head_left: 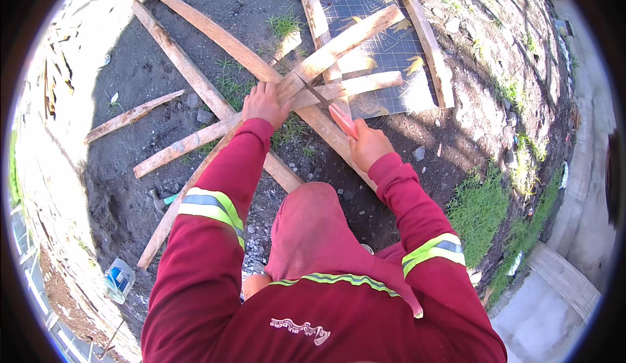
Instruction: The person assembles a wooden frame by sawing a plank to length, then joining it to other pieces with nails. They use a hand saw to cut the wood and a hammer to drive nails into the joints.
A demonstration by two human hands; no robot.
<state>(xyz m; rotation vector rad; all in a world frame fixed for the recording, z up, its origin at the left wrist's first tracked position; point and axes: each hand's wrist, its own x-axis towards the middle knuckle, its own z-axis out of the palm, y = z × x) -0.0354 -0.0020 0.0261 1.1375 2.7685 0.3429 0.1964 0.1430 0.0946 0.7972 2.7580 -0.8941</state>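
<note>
My left hand (pixel 263 107) presses down on a wooden board (pixel 352 42), its fingers laid over the wood near where several boards cross. My right hand (pixel 370 144) is closed around the red handle of what looks like a handsaw (pixel 343 120). Its narrow dark blade shows almost edge-on and reaches across the board just right of my left hand; I cannot make out teeth. Under the held board, a long plank (pixel 208 27) runs diagonally from the far left toward my right knee. Another piece of wood (pixel 365 84) crosses just nearer than the held board.
A dark gridded sheet (pixel 373 12) lies on the ground beyond the boards, with a short wooden piece (pixel 427 47) along its right side. A hammer-like tool (pixel 160 199) and a clear plastic container (pixel 120 280) are at the left. Grass (pixel 479 200) grows at the right.
</note>
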